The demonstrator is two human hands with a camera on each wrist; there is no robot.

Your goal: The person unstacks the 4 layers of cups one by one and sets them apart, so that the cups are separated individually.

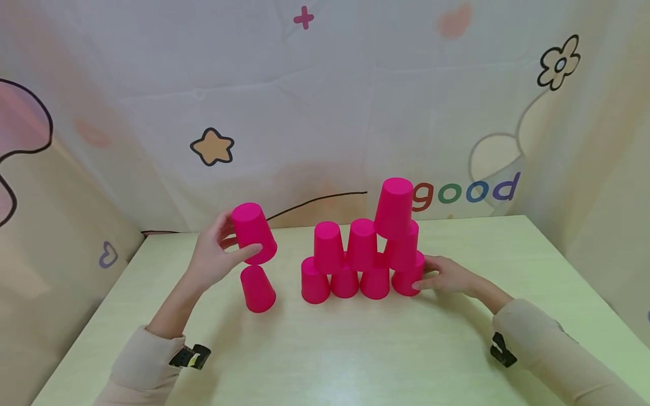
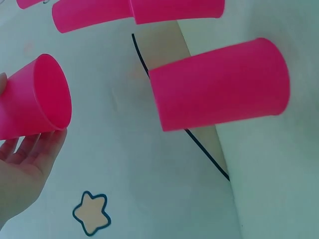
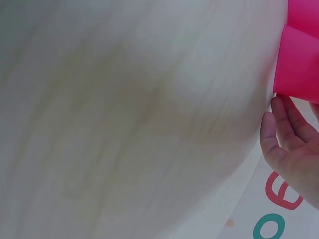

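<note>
My left hand (image 1: 215, 256) grips an upside-down pink cup (image 1: 253, 231), thumb across its front and fingers round the far side. In the left wrist view the held cup (image 2: 20, 104) shows its open rim. Just below it, a single pink cup (image 1: 258, 290) stands upside down on the table, apart from the others. To the right rises a stack of pink cups: several in the bottom row (image 1: 315, 282), three in the middle row (image 1: 328, 248) and one top cup (image 1: 394, 208) at the right. Beside the bottom right cup (image 1: 408, 277), my right hand (image 1: 447, 276) touches its side with relaxed fingers.
The pale table (image 1: 325, 355) reaches back to a printed curtain (image 1: 325, 113) with a star and the word "good". A black strap device sits on each sleeve. The stack stands near the middle of the table.
</note>
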